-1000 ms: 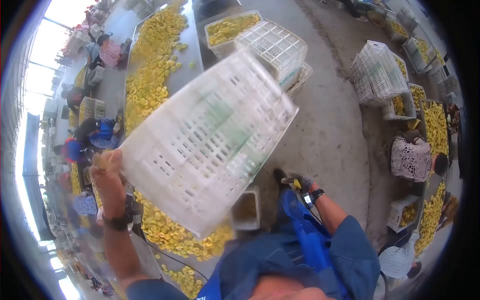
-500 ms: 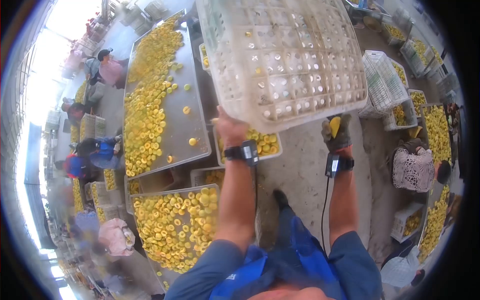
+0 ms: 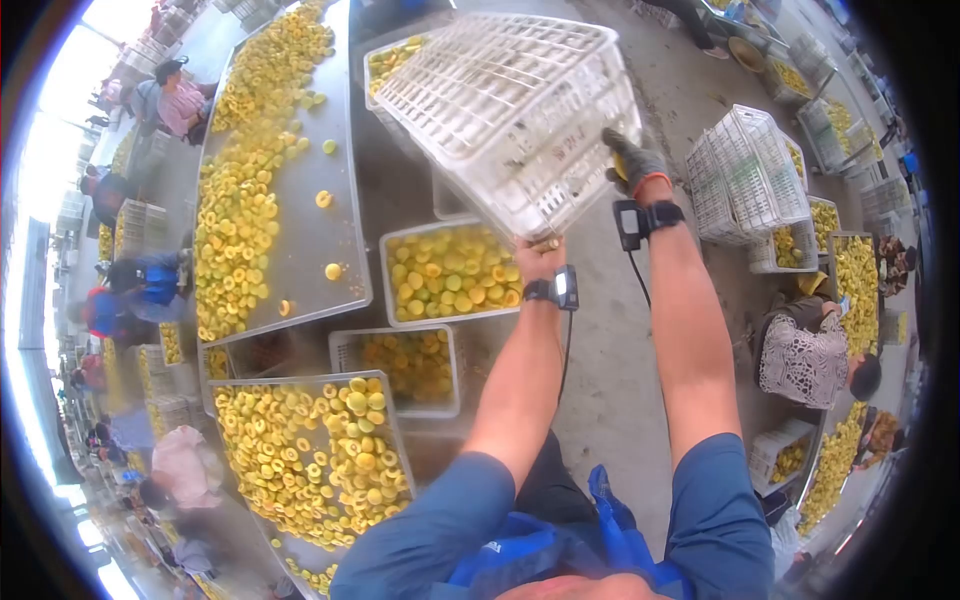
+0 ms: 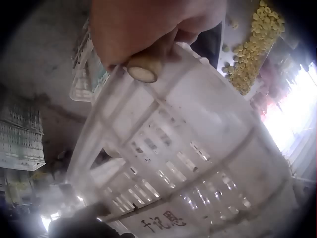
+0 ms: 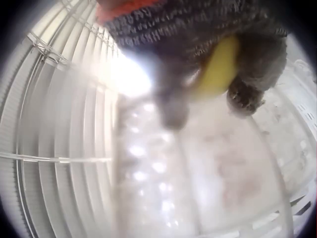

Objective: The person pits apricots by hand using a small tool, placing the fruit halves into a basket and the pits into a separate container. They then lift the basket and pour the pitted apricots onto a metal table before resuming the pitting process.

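A white plastic crate [image 3: 500, 110] hangs tilted above the floor. My bare left hand [image 3: 541, 258] grips its lower edge; in the left wrist view that hand [image 4: 158, 29] also holds a tan, round-ended handle [image 4: 143, 69] against the crate [image 4: 198, 144]. My gloved right hand [image 3: 637, 165] touches the crate's right end. Close up, a yellow piece [image 5: 218, 69] lies between the fingers of the right hand [image 5: 208, 44], with the blurred crate wall [image 5: 233, 163] beyond them.
Metal tables [image 3: 310, 230] with yellow fruit halves [image 3: 235, 220] stand at left. Fruit-filled crates [image 3: 452, 274] sit beside them. Stacked white crates [image 3: 745, 180] and a seated person [image 3: 800, 355] are at right, across the concrete floor [image 3: 620, 370].
The crate has swung from the left to in front of me, then turned and dropped slightly. My right hand has risen from beside my body to the crate; my left has moved right.
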The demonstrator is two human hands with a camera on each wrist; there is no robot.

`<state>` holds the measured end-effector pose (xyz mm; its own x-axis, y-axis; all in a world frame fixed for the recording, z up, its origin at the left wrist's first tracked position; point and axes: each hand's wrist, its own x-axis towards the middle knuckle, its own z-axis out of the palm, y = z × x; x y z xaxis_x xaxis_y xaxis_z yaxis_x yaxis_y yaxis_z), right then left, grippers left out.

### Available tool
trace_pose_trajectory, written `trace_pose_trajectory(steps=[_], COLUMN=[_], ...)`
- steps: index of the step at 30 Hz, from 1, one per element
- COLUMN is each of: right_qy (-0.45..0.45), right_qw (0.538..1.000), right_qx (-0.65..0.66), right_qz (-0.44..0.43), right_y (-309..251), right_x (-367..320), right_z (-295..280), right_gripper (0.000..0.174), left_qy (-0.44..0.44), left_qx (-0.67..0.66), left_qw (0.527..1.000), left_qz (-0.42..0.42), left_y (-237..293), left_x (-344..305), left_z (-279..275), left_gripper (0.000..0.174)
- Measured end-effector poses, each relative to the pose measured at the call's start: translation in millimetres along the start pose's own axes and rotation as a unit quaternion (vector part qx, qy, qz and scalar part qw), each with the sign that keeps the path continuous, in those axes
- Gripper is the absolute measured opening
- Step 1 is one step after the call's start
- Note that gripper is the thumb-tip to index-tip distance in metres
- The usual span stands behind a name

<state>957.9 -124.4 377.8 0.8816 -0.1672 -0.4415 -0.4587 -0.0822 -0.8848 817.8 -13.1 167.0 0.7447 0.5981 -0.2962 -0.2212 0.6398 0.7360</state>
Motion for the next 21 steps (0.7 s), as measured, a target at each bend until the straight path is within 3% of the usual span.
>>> trace_pose_trajectory(steps=[1, 3, 4, 5, 6, 7, 9, 10, 13, 15, 16, 17, 19, 21], right_qy=[-0.051, 0.009, 0.002, -0.006, -0.016, -0.034, -0.082, -0.054, -0.058, -0.087, -0.072, -0.148, -0.128, -0.086], right_qw=[0.998, 0.998, 0.999, 0.999, 0.999, 0.999, 0.996, 0.997, 0.996, 0.996, 0.997, 0.988, 0.984, 0.994], right_qx=[0.018, -0.021, -0.019, -0.022, -0.028, -0.024, -0.015, -0.047, 0.000, -0.018, -0.008, 0.037, 0.017, -0.002], right_qz=[-0.012, -0.063, -0.044, -0.022, -0.004, 0.004, 0.003, 0.009, -0.062, -0.015, -0.009, -0.033, -0.124, 0.061], right_y=[7.1, 30.4, 37.4, 44.8, 49.1, 69.3, 96.2, 111.0, 169.6, 173.1, 168.4, 189.8, 242.3, 247.3], right_x=[7.8, 28.0, 33.2, 38.7, 42.2, 53.2, 82.7, 87.0, 110.2, 117.6, 108.1, 125.7, 130.9, 68.4], right_z=[3.3, 22.3, 23.7, 21.3, 20.0, 13.4, 7.0, 11.3, 27.9, 19.2, 18.1, -2.4, -41.3, -43.3], right_gripper=[0.105, 0.097, 0.098, 0.099, 0.101, 0.100, 0.098, 0.097, 0.092, 0.090, 0.081, 0.081, 0.067, 0.036], left_qy=[0.016, 0.036, 0.019, 0.039, 0.061, 0.088, 0.158, 0.193, 0.183, 0.174, 0.167, 0.163, 0.144, 0.040], left_qx=[0.078, 0.225, 0.241, 0.078, -0.093, -0.261, -0.213, -0.187, -0.050, -0.007, 0.023, 0.046, 0.088, 0.211], left_qw=[0.997, 0.973, 0.970, 0.994, 0.983, 0.937, 0.932, 0.927, 0.940, 0.934, 0.928, 0.921, 0.902, 0.901], left_qz=[0.004, -0.025, 0.014, -0.068, -0.145, -0.215, -0.246, -0.261, -0.284, -0.312, -0.331, -0.349, -0.397, -0.376], left_y=[-3.9, -5.5, -11.8, -16.9, -19.2, -28.1, -45.5, -49.6, -43.1, -23.5, -17.2, -9.1, 20.0, 36.2], left_x=[-2.0, 3.4, -3.1, -3.0, 1.2, 0.0, 7.4, 9.2, -21.8, -60.4, -78.9, -93.2, -127.3, -181.4], left_z=[4.1, 0.5, -1.0, -3.8, -2.9, -13.5, -33.8, -43.3, -86.2, -120.4, -146.1, -170.6, -238.0, -323.9], left_gripper=[0.060, 0.060, 0.051, 0.046, 0.042, 0.040, 0.041, 0.041, 0.034, 0.026, 0.026, 0.025, 0.017, 0.014])
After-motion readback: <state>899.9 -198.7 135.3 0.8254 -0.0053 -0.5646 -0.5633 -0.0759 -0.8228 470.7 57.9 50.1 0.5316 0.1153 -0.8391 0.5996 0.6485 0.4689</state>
